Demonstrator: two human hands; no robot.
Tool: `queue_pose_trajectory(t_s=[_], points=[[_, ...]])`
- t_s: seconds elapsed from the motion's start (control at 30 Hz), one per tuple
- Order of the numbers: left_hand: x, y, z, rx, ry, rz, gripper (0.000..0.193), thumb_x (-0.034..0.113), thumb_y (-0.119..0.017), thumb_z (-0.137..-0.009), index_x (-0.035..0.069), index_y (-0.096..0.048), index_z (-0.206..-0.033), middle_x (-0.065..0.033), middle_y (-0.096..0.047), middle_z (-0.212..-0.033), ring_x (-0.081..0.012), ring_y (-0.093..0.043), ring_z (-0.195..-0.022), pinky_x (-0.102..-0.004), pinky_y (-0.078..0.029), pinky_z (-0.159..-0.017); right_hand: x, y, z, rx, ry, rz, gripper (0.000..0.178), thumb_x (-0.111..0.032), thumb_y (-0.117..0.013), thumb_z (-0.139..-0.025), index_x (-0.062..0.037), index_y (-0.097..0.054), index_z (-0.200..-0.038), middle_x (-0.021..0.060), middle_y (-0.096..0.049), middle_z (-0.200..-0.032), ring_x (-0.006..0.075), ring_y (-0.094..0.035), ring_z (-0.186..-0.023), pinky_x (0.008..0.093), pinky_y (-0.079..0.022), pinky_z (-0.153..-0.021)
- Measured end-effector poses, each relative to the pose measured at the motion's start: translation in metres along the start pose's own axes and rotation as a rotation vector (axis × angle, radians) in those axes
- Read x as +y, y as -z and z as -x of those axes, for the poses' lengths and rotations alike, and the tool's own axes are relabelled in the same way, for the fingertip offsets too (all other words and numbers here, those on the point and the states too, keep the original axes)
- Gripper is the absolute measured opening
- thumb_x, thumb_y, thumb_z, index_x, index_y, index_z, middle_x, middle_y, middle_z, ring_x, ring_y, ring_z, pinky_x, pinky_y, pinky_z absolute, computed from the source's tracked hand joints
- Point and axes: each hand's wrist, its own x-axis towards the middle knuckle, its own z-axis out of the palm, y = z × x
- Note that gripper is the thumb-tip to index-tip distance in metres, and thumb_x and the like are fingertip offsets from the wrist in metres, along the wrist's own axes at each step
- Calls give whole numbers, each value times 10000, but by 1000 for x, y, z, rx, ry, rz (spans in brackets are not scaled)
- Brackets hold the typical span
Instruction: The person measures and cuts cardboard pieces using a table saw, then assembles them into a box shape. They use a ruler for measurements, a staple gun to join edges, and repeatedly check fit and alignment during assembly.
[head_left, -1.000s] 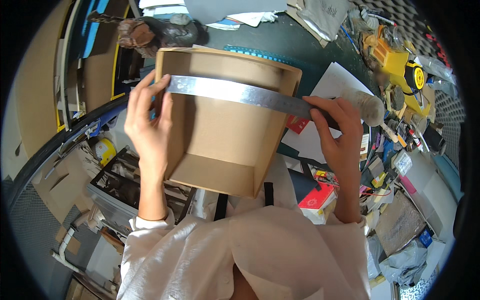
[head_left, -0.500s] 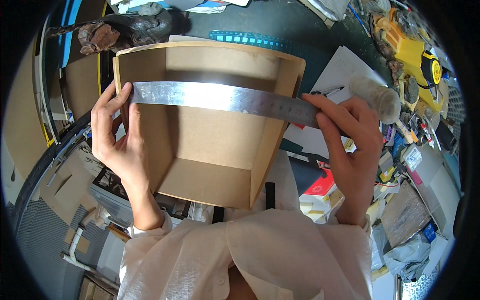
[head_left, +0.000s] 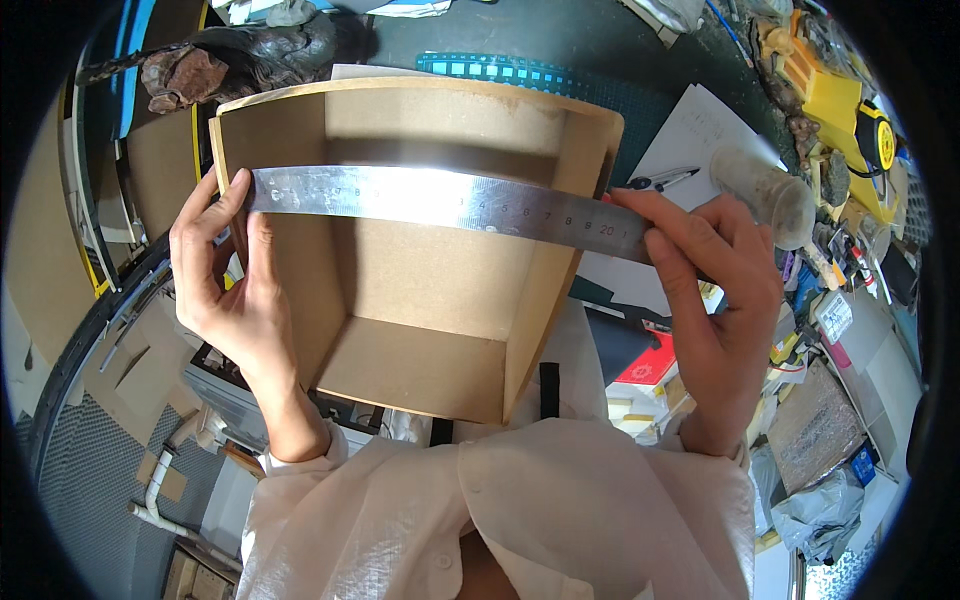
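Note:
A steel ruler [head_left: 430, 203] lies across the open top of a light brown board box [head_left: 425, 285], reaching past its right wall. My left hand [head_left: 235, 270] is closed at the box's left wall, with thumb and fingertips on the ruler's left end and the wall between them. My right hand [head_left: 720, 270] pinches the ruler's right end between thumb and fingers, outside the box. Light glares off the middle of the metal and washes out some markings. The box stands tilted toward me, its inside bare in view.
A dark cutting mat [head_left: 480, 68] lies behind the box, with a dark gnarled wood piece [head_left: 250, 65] at the far left. White paper [head_left: 690, 140], a pen [head_left: 665, 180], a cloudy jar [head_left: 765, 195] and a yellow tape measure [head_left: 875, 140] crowd the right side.
The box and ruler appear slightly larger and closer. My left hand has shifted a little left, my right hand a little right and down; both keep their hold.

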Motion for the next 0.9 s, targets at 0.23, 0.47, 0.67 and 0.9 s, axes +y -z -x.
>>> queue_pose_trajectory(t_s=[0.23, 0.47, 0.67, 0.9], points=[[-4, -1, 1, 21, -40, 2, 210, 9, -714, -831, 85, -723, -1027, -111, -660, -1154, -136, -669, -922, -227, -572, -679, -1, -1, 0, 5, -5, -9, 223, -72, -618, -891, -115, -747, -1066, 16, -501, -726, 127, -447, -701, 319, -271, -700], [-5, 1, 0, 4, -43, -1, 214, 8, -713, -830, 81, -720, -1031, -115, -657, -1161, -137, -672, -927, -230, -578, -686, -2, -2, 1, 11, -10, -22, 225, -69, -613, -893, -112, -746, -1068, 18, -501, -728, 129, -454, -698, 328, -273, -712], [-7, 1, 0, 4, -25, 9, 212, 6, -713, -829, 79, -721, -1029, -118, -654, -1163, -137, -672, -920, -230, -577, -688, -1, -2, -1, 3, 10, -18, 237, -53, -608, -888, -109, -744, -1074, 15, -506, -722, 125, -456, -696, 314, -271, -695], [1, 0, -4, -21, -32, 33, 226, 2, -705, -833, 69, -707, -1049, -125, -645, -1169, -152, -666, -949, -241, -580, -707, 3, 2, -2, 13, 57, -15, 225, -47, -610, -885, -90, -736, -1067, 17, -503, -727, 122, -434, -683, 300, -269, -686]])
